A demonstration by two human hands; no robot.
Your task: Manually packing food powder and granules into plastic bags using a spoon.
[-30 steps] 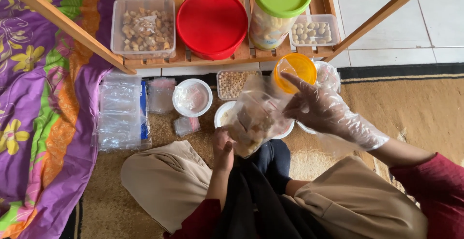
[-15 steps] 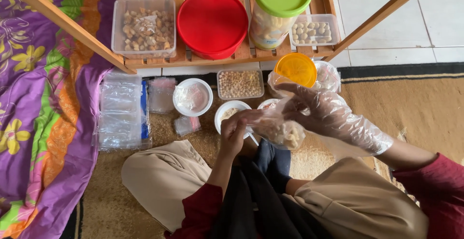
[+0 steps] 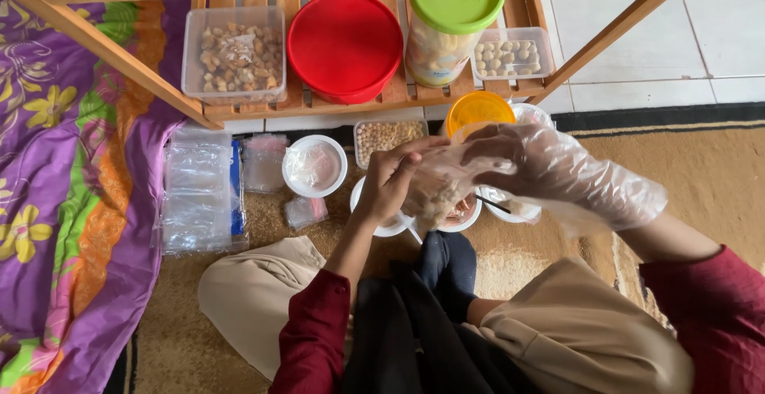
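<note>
Both hands on clear snack bag (image 3: 437, 195) | left hand (image 3: 388, 187) pinching its top | gloved right hand (image 3: 542, 167) gripping its side

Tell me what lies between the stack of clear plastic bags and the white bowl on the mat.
In the head view, one clear plastic packet lies between the stack of plastic bags and the white bowl, beside both.

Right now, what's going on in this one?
A person sits cross-legged on a woven mat by a low wooden shelf. Both hands hold a small clear bag of pale snack pieces above some white bowls: the bare left hand grips its side, the plastic-gloved right hand its top. A stack of empty bags lies to the left.
</note>
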